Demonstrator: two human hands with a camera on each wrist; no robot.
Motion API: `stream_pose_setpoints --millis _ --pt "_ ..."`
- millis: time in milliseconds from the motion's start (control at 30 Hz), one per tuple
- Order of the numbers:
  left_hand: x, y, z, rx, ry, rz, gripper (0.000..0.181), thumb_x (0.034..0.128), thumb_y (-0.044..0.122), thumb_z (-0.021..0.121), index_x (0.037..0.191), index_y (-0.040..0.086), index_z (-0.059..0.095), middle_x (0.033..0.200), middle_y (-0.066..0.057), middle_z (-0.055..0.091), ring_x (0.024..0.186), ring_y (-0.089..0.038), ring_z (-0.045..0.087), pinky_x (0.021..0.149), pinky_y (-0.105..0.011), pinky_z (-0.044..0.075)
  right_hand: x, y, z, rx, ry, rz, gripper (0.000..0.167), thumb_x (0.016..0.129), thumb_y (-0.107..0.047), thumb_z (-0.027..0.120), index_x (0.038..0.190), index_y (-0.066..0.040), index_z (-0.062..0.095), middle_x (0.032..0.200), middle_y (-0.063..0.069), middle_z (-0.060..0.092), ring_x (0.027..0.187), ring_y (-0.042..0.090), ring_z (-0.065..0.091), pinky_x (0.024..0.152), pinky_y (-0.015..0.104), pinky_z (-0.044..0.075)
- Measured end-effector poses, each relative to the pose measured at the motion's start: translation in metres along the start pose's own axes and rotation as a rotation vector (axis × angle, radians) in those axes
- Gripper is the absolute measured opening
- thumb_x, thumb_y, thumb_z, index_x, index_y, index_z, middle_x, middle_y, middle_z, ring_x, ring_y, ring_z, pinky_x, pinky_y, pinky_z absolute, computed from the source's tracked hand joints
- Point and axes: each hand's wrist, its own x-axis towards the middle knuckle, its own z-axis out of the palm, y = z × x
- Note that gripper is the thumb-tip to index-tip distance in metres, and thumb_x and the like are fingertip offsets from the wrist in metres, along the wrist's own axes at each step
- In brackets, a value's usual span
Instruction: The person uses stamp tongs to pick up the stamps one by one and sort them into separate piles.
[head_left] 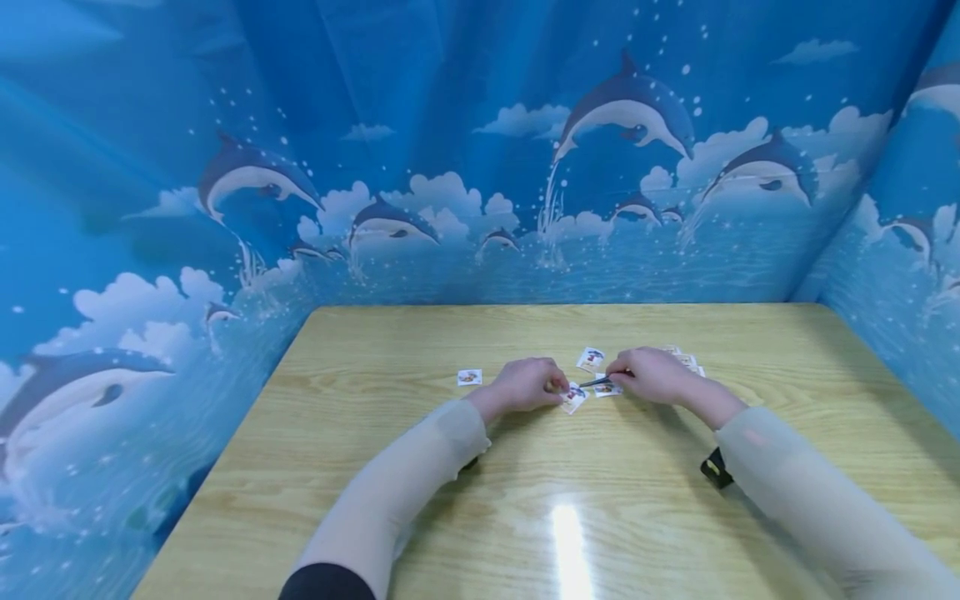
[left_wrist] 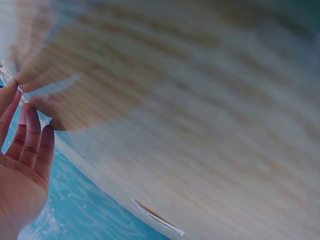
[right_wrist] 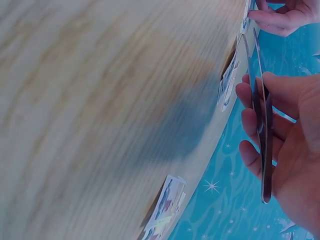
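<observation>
Tweezers [right_wrist: 267,186] sit pinched in my right hand [head_left: 651,372], tips near the illustrated card [head_left: 574,401] my left hand [head_left: 527,385] pinches.

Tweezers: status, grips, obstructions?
Left grip pinching a printed card. Right grip holding tweezers, tips apart, near that card. Second card close by; nothing visibly blocking.

The head view looks from above the near side, forward and down over the wooden table [head_left: 412,342] to the far dolphin curtain [head_left: 450,275], and stands farthest off. The left wrist view sits low and close, rolled askew, facing past the left hand [head_left: 528,385] toward the curtain. The right wrist view, equally low and tilted, faces along the right hand [head_left: 652,372] and its tweezers [right_wrist: 267,170]; it shares both hands with the head view.
</observation>
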Motion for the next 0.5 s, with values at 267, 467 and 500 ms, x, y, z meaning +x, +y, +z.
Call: stream_pose_setpoints --millis 267,467,500 --pt "0.0015 -0.0006 0.0013 0.011 0.005 0.014 0.018 0.0902 0.027 0.071 0.108 0.023 0.073 0.101 0.011 0.061 0.087 -0.003 0.058 0.076 -0.022 0.047 0.0002 -0.0007 -0.0032 0.025 -0.013 -0.012 0.016 0.094 -0.008 0.061 0.103 -0.002 0.074 0.092 0.005 0.070 0.077 0.017 0.063 0.071 0.041 0.052" --pt "0.0010 0.0006 0.0006 0.015 0.010 0.000 0.019 0.0901 0.027 0.071 0.109 0.022 0.071 0.101 0.010 0.062 0.088 -0.005 0.058 0.077 -0.023 0.046 -0.0005 0.0011 -0.0027 0.039 -0.027 0.021 0.018 0.095 -0.011 0.061 0.104 -0.004 0.074 0.094 0.004 0.070 0.077 0.014 0.062 0.071 0.040 0.052" --pt "0.0007 0.0009 0.0004 0.014 0.011 -0.004 0.019 0.0899 0.027 0.072 0.109 0.022 0.071 0.101 0.010 0.062 0.088 -0.005 0.058 0.077 -0.023 0.046 0.0001 0.0010 -0.0021 0.038 -0.023 0.019 0.018 0.095 -0.011 0.061 0.104 -0.004 0.074 0.095 0.005 0.070 0.079 0.015 0.063 0.073 0.041 0.052"
